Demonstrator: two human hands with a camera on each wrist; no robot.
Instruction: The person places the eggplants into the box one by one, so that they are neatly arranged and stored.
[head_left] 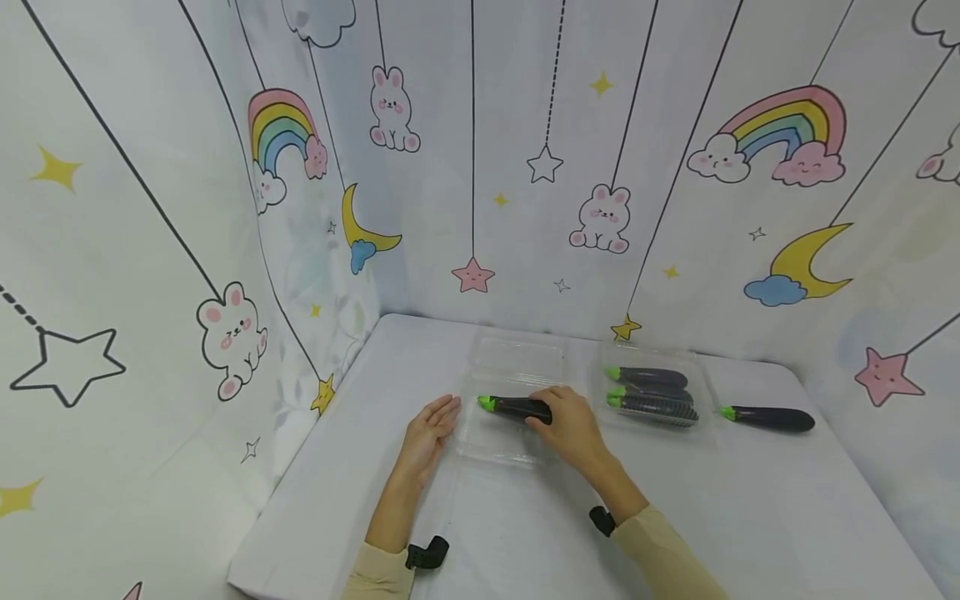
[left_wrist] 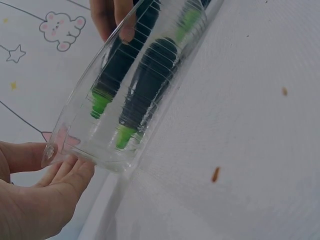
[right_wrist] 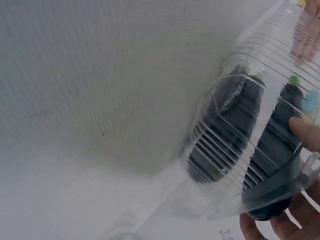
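A clear plastic clamshell box [head_left: 495, 452] lies on the table with its lid [head_left: 519, 357] folded back. Over its tray my right hand [head_left: 572, 427] grips a dark eggplant [head_left: 513, 407] by the rounded end, the green stem pointing left. Both wrist views show a second eggplant [left_wrist: 150, 82] lower inside the box; in the head view it cannot be made out. At the box's left side, my left hand [head_left: 429, 437] has its fingers extended. Seen from the left wrist, thumb and fingers [left_wrist: 70, 177] touch the box's corner, without a plain grip.
Right of the box stands another clear box [head_left: 705, 379] with several eggplants [head_left: 648, 377] in it. A loose eggplant [head_left: 772, 418] lies on the white table [head_left: 360, 408] farther right. A printed curtain [head_left: 525, 225] hangs behind the table and along its sides.
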